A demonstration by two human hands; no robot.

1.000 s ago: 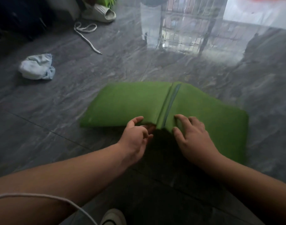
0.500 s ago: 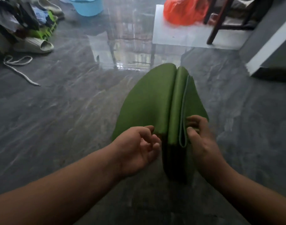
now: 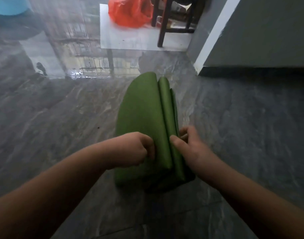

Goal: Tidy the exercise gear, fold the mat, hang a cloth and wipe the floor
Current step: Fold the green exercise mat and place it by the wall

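A green exercise mat (image 3: pixel 140 111), folded into several layers, is held up on edge above the grey marbled floor (image 3: pixel 61 128), its length pointing away from me. My left hand (image 3: pixel 139 149) presses its curled fingers against the mat's left face near the close end. My right hand (image 3: pixel 187 145) grips the right layers, thumb on the inner fold and fingers behind the outer layer. The mat's underside is hidden in shadow.
An orange plastic bag (image 3: pixel 130 12) lies on a white floor patch at the back, beside dark wooden chair legs (image 3: pixel 163 28). A blue tub (image 3: pixel 7 6) sits at the top left. A grey wall with white trim (image 3: pixel 215 33) stands at the right.
The mat has gone from lying flat and open to standing on edge with its halves pressed together between both hands. My view has swung right; the slipper, cord and cloth have left the frame.
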